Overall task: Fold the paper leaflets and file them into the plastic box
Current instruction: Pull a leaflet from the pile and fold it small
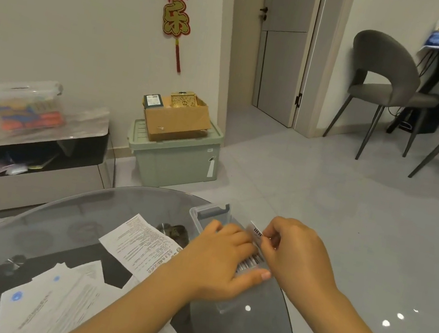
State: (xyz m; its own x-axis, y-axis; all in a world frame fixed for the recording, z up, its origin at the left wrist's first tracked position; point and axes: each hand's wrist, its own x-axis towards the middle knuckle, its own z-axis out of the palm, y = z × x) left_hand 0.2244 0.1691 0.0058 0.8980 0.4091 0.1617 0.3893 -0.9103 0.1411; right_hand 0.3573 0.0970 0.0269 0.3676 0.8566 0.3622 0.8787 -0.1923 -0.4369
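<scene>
A clear plastic box [204, 213] stands near the right rim of the round glass table [68, 216]. Both hands are over it. My right hand [296, 256] pinches the top edge of a folded leaflet [256, 231] that stands upright in the box. My left hand [219, 260] lies flat over the box, fingers pressing folded leaflets [249, 262] inside; most of the box's inside is hidden by my hands. An unfolded printed leaflet [140, 243] lies flat to the left of the box. More unfolded leaflets [53, 301] are piled at the table's near left.
The glass table's right rim [292, 326] runs close to the box. Beyond the table stand a low cabinet [27, 150] at the left, a green storage bin [175, 158] with a cardboard box on it, and grey chairs [384, 87] at the back right.
</scene>
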